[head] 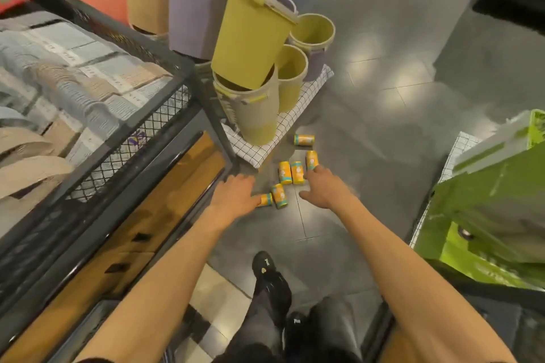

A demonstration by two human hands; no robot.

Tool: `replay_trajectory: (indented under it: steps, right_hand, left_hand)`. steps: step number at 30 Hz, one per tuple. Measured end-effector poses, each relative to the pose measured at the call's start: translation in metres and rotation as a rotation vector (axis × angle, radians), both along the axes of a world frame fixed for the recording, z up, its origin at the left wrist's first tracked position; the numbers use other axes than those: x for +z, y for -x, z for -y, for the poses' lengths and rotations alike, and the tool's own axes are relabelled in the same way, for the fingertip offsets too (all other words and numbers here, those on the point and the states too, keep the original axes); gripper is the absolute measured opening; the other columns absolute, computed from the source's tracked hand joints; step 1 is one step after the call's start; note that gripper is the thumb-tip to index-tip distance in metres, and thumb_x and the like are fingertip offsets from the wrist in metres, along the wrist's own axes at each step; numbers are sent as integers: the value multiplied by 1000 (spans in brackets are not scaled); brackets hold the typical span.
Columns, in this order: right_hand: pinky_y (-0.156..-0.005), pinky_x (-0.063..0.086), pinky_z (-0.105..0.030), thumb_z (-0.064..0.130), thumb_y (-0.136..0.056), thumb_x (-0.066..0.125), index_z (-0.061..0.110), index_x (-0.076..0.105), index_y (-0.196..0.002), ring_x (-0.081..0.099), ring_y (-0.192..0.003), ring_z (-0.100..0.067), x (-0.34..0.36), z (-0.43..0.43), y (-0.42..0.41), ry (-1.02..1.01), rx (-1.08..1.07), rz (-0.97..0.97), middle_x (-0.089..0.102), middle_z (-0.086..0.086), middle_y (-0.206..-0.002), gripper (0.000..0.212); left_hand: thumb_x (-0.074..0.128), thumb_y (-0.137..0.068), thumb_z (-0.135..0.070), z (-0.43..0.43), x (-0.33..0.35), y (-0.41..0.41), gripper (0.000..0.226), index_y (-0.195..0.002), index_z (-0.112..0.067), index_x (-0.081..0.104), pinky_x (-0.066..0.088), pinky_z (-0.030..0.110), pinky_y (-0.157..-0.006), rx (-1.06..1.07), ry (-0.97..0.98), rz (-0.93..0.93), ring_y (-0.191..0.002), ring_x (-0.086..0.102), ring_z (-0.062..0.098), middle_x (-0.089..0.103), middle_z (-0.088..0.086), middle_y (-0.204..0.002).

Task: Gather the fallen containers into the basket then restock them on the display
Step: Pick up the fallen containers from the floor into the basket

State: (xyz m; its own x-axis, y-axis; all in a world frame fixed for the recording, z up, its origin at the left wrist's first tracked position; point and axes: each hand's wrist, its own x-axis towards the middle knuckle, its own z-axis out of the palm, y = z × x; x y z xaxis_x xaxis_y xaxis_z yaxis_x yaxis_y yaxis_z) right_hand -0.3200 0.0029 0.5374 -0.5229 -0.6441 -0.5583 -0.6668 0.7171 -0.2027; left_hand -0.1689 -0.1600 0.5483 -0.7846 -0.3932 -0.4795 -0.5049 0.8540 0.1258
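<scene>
Lying on their sides on the grey floor [368, 156], six small yellow containers [297, 172] with teal bands are scattered just off the front corner of the checked mat [253, 153]. One stray container [304, 140] sits closest to the mat's edge. The other five spread away from the mat toward the person: three in a loose row, then two side by side.

The left hand [234, 196] hangs palm down just off the mat's corner, its fingers [241, 181] relaxed, slightly apart and holding nothing. Its thumb overlaps the end of the endmost container [267, 199]; whether it touches cannot be told. The right hand [323, 187] is spread palm down on the side of the cluster away from the mat, fingers apart and gripping nothing. One fingertip is at the near end of the outer row container [312, 160].

On the mat stand stacked plastic bins [250, 38] in yellow, lilac and beige, some nested and tilted. A black wire-mesh shelf [141, 132] of folded towels [73, 88] adjoins the mat, with wood-fronted drawers [165, 200] beneath. Well away from the mat, green plastic goods [486, 191] rest on a second checked sheet. Two black shoes [269, 280] stand on the floor, farther from the mat than the containers.
</scene>
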Motion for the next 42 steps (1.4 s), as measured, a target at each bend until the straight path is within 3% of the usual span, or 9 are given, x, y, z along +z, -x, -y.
replay_trajectory:
  steps: [6, 13, 19, 24, 29, 35, 42]
  right_hand:
    - [-100, 43, -48, 43, -94, 55, 13, 44, -139, 43, -129, -34, -55, 30, 33, -67, 38, 60, 40, -13, -143, 55]
    - [-100, 44, -47, 41, -94, 55, 11, 44, -139, 46, -127, -35, -148, 60, 76, -134, 87, 127, 43, -15, -141, 55]
    - [-102, 42, -46, 34, -93, 54, 9, 43, -140, 42, -129, -35, -262, 81, 92, -198, 146, 157, 42, -16, -141, 54]
    - [-101, 40, -45, 40, -94, 56, 10, 40, -142, 41, -131, -35, -364, 96, 104, -217, 221, 115, 42, -17, -141, 59]
    - [-101, 42, -43, 38, -93, 60, 11, 44, -139, 44, -130, -33, -471, 110, 110, -167, 170, 124, 43, -14, -139, 56]
    - [-100, 45, -43, 35, -91, 61, 9, 48, -135, 49, -125, -33, -583, 134, 117, -123, 146, 115, 50, -15, -136, 53]
    - [-97, 48, -45, 37, -90, 61, 12, 49, -134, 53, -120, -33, -677, 153, 134, -63, 81, 110, 53, -14, -133, 52]
  left_hand:
    - [52, -91, -44, 23, -54, 25, 43, -124, -16, 55, 47, 43, -92, 58, -59, 110, -117, 53, 30, 59, 8, -123]
    - [52, -94, -39, 46, -145, 60, 45, -128, -10, 53, 48, 44, -92, 136, -157, 171, -121, 49, 33, 56, 12, -128]
    - [50, -96, -37, 55, -254, 80, 44, -132, -12, 50, 43, 42, -94, 161, -196, 204, -125, 47, 33, 52, 12, -135]
    - [49, -98, -39, 62, -362, 90, 46, -136, -14, 48, 40, 43, -99, 123, -202, 276, -125, 47, 36, 51, 15, -135]
    - [52, -94, -35, 79, -457, 101, 40, -127, -13, 56, 44, 40, -87, 104, -178, 212, -119, 53, 35, 57, 15, -127]
    - [55, -89, -36, 103, -561, 113, 38, -124, -22, 57, 43, 39, -93, 115, -158, 205, -118, 53, 34, 57, 9, -126]
    - [55, -87, -37, 117, -662, 135, 40, -122, -18, 53, 44, 45, -95, 81, -152, 172, -117, 51, 35, 55, 10, -123]
